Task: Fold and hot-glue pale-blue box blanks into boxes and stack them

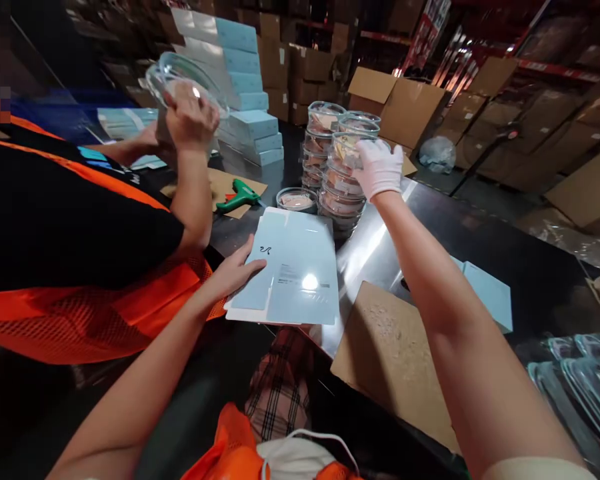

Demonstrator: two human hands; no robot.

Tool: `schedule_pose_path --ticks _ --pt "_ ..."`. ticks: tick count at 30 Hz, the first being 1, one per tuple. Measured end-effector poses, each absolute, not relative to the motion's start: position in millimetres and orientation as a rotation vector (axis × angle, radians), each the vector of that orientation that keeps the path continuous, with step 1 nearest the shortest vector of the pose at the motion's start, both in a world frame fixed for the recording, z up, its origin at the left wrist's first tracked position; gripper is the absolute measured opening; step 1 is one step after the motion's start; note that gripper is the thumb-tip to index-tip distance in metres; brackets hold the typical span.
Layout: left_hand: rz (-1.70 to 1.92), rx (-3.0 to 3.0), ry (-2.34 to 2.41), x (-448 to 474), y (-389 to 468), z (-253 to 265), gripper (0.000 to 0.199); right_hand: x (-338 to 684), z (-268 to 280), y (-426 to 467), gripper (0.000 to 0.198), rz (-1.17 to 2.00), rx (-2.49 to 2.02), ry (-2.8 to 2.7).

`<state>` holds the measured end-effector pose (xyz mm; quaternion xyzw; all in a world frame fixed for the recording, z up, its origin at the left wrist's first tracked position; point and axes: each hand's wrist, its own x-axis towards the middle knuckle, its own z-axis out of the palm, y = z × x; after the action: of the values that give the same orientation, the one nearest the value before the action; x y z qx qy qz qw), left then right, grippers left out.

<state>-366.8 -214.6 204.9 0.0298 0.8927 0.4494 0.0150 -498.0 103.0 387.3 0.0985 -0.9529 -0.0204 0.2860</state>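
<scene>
My left hand [237,268], bare, grips the left edge of a flat, folded light blue carton [303,267] with small print and a black squiggle mark. My right hand [379,168], in a white glove, reaches to the stacked glass containers. Its fingers curl at the right rim of the uppermost round glass container [344,150] on the front stack; part of the grip is hidden. Paper pieces show inside these containers. One more glass container [297,199] stands singly just behind the carton.
On my left, a co-worker in an orange-trimmed vest lifts a clear glass container [190,73]. A green glue gun [240,195] lies on cardboard. Blue boxes [245,80] are stacked behind. A brown cardboard sheet [395,353] and a blue box [487,293] lie at the right, near several glass pieces [575,387].
</scene>
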Motion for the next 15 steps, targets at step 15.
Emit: schedule_pose_path --ticks 15 --pt "0.948 0.069 2.883 -370.6 -213.2 218.5 0.078 -471.4 385.9 179.6 0.036 -0.283 0.222 -2.541"
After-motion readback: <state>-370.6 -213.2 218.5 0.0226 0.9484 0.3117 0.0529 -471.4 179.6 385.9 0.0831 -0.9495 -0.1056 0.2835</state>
